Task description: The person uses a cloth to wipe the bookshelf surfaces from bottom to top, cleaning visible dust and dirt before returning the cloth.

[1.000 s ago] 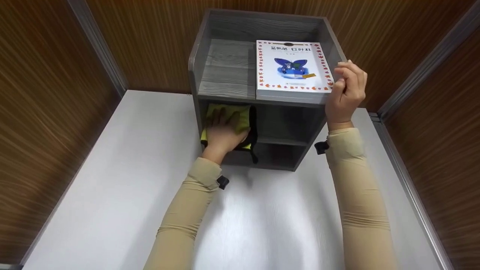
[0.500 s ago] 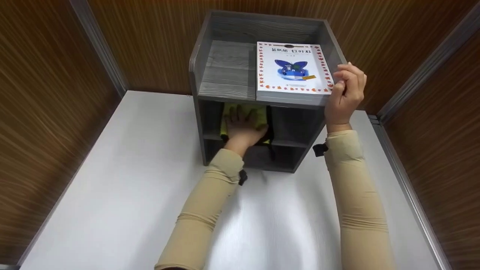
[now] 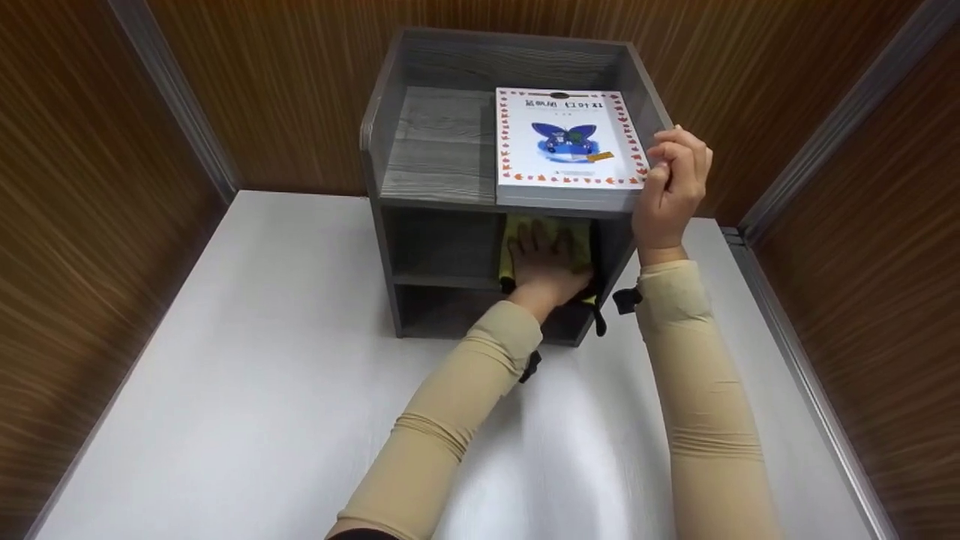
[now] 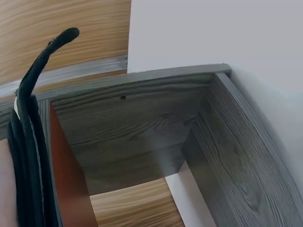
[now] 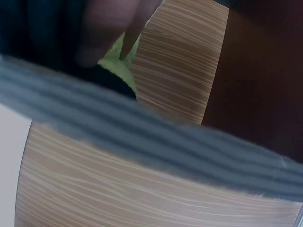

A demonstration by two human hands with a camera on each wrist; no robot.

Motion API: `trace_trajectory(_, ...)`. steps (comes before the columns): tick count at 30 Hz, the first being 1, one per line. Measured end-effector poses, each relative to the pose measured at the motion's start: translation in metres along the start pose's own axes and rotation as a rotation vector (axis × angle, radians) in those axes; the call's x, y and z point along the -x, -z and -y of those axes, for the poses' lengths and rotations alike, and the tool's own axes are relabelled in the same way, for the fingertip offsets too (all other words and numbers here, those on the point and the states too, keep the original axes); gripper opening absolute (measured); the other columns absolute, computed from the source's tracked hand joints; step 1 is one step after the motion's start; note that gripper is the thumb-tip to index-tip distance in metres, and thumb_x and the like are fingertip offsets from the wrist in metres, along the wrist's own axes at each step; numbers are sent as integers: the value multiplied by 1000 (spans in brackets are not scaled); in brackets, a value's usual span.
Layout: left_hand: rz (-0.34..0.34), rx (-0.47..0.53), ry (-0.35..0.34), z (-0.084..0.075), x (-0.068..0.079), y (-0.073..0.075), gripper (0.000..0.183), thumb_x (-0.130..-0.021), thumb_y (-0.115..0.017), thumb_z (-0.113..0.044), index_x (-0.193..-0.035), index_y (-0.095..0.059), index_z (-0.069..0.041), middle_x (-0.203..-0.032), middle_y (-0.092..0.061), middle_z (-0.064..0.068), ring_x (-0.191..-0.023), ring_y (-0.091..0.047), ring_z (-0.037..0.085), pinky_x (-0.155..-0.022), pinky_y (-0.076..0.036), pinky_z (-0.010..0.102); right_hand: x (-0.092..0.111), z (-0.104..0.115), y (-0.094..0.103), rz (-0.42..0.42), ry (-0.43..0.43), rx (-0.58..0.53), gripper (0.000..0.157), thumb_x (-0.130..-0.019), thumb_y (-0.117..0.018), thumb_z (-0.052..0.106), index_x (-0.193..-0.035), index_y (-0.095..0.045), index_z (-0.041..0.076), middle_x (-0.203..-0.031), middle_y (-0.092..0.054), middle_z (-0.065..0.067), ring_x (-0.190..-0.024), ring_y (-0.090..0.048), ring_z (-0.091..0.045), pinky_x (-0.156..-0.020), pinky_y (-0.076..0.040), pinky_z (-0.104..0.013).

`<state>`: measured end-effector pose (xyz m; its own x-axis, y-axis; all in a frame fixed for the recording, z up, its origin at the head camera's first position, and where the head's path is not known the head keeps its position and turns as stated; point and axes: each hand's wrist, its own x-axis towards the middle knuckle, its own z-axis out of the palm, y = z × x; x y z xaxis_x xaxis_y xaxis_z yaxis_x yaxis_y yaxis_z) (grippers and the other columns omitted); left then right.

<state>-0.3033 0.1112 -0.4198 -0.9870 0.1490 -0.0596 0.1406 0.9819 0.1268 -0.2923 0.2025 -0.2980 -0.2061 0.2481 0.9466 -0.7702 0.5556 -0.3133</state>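
A yellow-green cloth [image 3: 510, 244] with black edging lies on the middle shelf of a grey wood-grain shelf unit [image 3: 435, 154], at its right end. My left hand [image 3: 546, 264] presses flat on the cloth with fingers spread. A black loop [image 3: 600, 321] of the cloth hangs over the shelf's front. In the left wrist view, the cloth's dark layered edge [image 4: 35, 156] stands beside the hand. My right hand [image 3: 671, 196] grips the top of the unit's right side panel with curled fingers. In the right wrist view, that side panel [image 5: 156, 137] crosses in front of the cloth.
White books [image 3: 570, 139] with a blue butterfly cover lie stacked on the unit's top, by the right panel. A lower shelf sits beneath the cloth. The unit stands on a white table [image 3: 285, 360], enclosed by brown wood-grain walls [image 3: 285, 90] with metal corner strips.
My left hand has slid the cloth from the left end of the middle shelf to the right end. The right hand keeps its grip on the side panel.
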Motion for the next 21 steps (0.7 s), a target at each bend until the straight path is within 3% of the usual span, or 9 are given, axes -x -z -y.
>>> trace_trajectory(6,18,51,-48,6,-4,6,81,-85,-24,-73,-151,-7,-30,-155,0,14,-139,4,38,-108,-5,54,-3,-4,5,8,-5,6,19,-80,-41,4,-76,-54,-10,-90,-58,-22,-94,-49,-25,-93,-37,-34)
trace_trajectory(11,9,63,-51,21,-8,8,76,-85,-28,-72,-150,-11,-36,-155,-1,11,-139,4,35,-109,-6,52,-4,-4,6,10,-12,3,18,-80,-41,3,-77,-55,-9,-90,-59,-22,-94,-49,-24,-92,-37,-34)
trace_trajectory(16,-12,81,-55,43,-9,9,73,-86,-30,-70,-149,-15,-37,-155,-6,6,-139,3,34,-108,-7,52,-1,-3,5,19,-27,1,18,-80,-42,2,-77,-55,-9,-92,-59,-22,-97,-49,-23,-93,-38,-33)
trace_trajectory(21,-49,92,-43,77,-10,11,74,-86,-29,-71,-149,-16,-36,-155,-11,1,-139,-1,33,-108,-9,52,0,-4,4,20,-24,-13,17,-80,-42,2,-76,-55,-9,-91,-59,-22,-96,-49,-23,-94,-38,-34)
